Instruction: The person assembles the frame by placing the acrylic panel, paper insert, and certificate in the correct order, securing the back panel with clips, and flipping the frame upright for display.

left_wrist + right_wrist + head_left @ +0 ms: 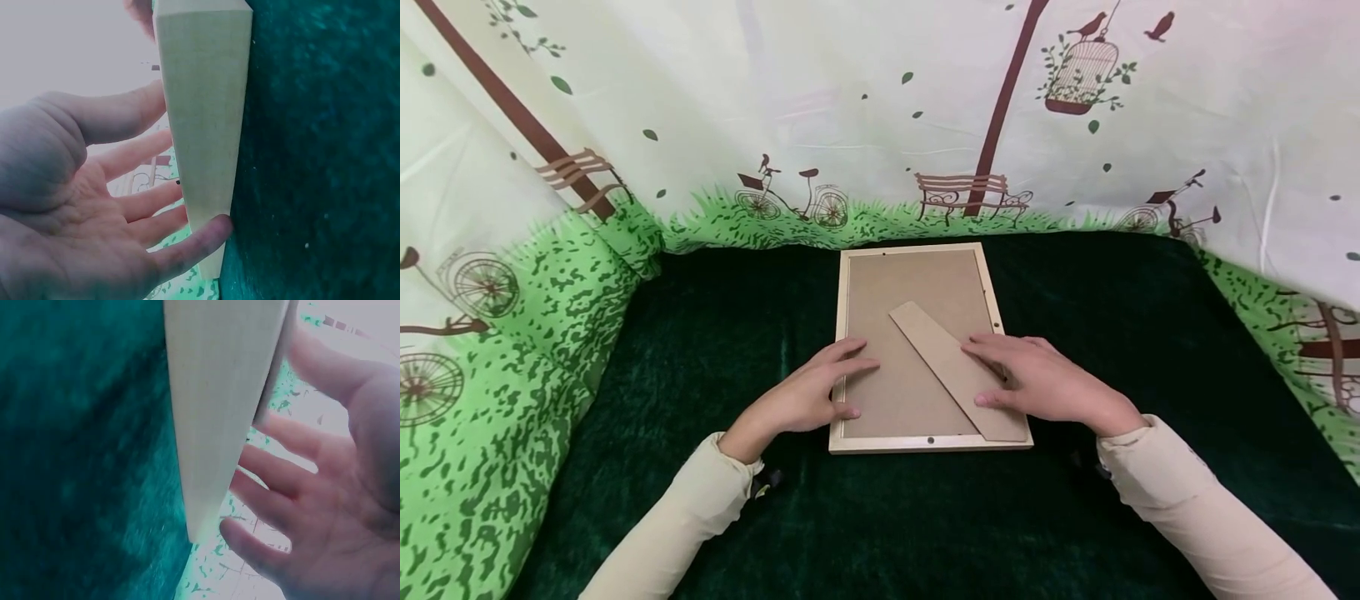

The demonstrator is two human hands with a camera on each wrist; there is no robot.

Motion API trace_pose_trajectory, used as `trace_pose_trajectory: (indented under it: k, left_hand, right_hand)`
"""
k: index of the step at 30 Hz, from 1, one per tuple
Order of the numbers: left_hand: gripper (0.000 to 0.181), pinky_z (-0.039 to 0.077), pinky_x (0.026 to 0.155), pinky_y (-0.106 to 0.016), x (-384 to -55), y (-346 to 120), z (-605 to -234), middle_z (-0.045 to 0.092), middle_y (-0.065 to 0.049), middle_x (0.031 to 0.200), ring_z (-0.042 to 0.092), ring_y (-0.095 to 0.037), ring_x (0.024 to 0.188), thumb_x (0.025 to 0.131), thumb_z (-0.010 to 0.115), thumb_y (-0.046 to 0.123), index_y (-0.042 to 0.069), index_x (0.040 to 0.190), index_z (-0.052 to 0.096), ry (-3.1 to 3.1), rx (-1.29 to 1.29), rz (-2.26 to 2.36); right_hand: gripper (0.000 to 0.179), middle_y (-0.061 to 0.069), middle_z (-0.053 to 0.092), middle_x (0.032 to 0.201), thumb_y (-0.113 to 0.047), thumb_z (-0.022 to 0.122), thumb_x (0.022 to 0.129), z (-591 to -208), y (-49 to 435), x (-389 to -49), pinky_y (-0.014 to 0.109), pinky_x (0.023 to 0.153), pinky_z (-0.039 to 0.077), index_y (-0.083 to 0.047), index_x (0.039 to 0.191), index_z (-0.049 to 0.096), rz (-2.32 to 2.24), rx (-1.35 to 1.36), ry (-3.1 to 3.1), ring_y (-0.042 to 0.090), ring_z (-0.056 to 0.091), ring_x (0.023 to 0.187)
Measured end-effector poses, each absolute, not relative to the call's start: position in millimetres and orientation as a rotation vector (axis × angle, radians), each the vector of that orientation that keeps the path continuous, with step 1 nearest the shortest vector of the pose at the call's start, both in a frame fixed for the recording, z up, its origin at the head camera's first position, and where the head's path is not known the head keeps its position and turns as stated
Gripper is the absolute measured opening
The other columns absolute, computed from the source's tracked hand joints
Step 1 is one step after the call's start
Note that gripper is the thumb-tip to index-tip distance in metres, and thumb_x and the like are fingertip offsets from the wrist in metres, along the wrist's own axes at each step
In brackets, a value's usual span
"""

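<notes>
A light wooden picture frame [931, 442] lies face down, its brown backing board [880, 292] upward. A flat stand leg [951, 367] slants across the board from upper middle to the lower right corner. Over the left edge lies my left hand [805, 390], fingers spread and thumb apart; the left wrist view has its little finger against the frame's side [203, 112]. My right hand [1048, 379] is at the right edge, its fingertips and thumb over the stand leg. In the right wrist view its fingers are extended beside the frame's pale side [219, 394].
Dark green velvety cloth [722, 333] covers the surface under the frame. Behind and at both sides hangs a white curtain [820, 92] printed with bicycles, benches and green grass.
</notes>
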State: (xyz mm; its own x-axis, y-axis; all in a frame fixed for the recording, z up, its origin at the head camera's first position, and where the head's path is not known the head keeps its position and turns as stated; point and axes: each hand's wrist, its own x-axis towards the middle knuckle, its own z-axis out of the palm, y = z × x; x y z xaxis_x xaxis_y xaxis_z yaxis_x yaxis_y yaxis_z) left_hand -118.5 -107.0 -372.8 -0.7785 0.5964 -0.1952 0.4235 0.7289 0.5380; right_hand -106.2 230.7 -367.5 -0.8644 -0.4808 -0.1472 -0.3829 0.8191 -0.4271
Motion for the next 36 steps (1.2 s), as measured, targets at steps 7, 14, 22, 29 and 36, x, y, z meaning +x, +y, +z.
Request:
trace_pose_trajectory:
  k: [7,14,22,29,36]
  left_hand:
    - [0.072,0.025,0.121,-0.051,-119.6,-106.4,-371.9,0.021,-0.008,0.165,0.017,-0.031,0.153,0.081,0.083,0.022,0.019,0.146,0.051,2.552,0.796,0.675]
    - [0.075,0.025,0.122,-0.05,-120.4,-107.2,-373.4,0.022,-0.007,0.165,0.015,-0.029,0.154,0.08,0.084,0.026,0.017,0.147,0.051,2.549,0.83,0.642]
    - [0.073,0.025,0.122,-0.05,-119.8,-106.7,-374.1,0.023,-0.009,0.164,0.016,-0.03,0.154,0.08,0.084,0.025,0.017,0.146,0.052,2.557,0.838,0.636]
    - [0.074,0.026,0.122,-0.049,-119.9,-106.2,-375.5,0.024,-0.008,0.164,0.016,-0.029,0.154,0.08,0.084,0.025,0.017,0.146,0.052,2.561,0.84,0.625]
    - [0.075,0.025,0.122,-0.049,-119.6,-106.1,-376.1,0.027,-0.008,0.164,0.016,-0.03,0.155,0.078,0.085,0.026,0.019,0.145,0.053,2.584,0.822,0.608]
  right_hand:
    - [0.062,0.017,0.045,0.146,-0.043,0.072,0.09,-362.6,245.9,-116.6,0.06,0.1,0.044,-0.015,0.142,0.052,-0.592,-0.375,2.825,0.037,0.046,0.13]
    - [0.051,0.016,0.055,0.139,-0.032,0.074,0.09,-352.8,261.5,-119.4,0.058,0.1,0.046,-0.012,0.135,0.06,-0.576,-0.489,2.748,0.035,0.054,0.126]
    - [0.039,0.014,0.059,0.136,-0.025,0.077,0.087,-355.6,260.2,-120.5,0.059,0.1,0.046,-0.013,0.123,0.07,-0.54,-0.556,2.81,0.036,0.056,0.124]
    - [0.034,0.012,0.06,0.136,-0.021,0.079,0.085,-358.4,257.3,-119.7,0.06,0.1,0.045,-0.013,0.118,0.073,-0.55,-0.591,2.844,0.036,0.055,0.126]
    - [0.02,-0.002,0.072,0.1,-0.003,0.079,0.082,-364.9,241.9,-116.9,0.043,0.081,0.056,-0.022,0.086,0.075,-0.55,-0.704,2.949,0.02,0.066,0.094]
